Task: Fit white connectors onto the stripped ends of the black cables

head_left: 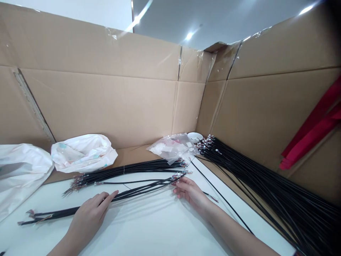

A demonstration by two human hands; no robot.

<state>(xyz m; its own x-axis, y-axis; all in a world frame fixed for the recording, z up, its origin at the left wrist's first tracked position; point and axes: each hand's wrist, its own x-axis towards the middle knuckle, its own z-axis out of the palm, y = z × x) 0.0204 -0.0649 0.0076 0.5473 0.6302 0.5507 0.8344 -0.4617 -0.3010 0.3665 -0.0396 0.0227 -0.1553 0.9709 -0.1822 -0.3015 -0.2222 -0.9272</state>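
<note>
The left hand curls around the black cords above the desk. The right hand pinches their right ends, probably so the bendy cords line up together.

left hand: back up, curled closed | right hand: palm inward, curled | forearms: bare, angled inward

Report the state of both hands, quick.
Left hand: closed, holding the slim bundle of long black cables.
Right hand: fingers partly curled at the bundle's right end; whether they grip it cannot be told.
</note>
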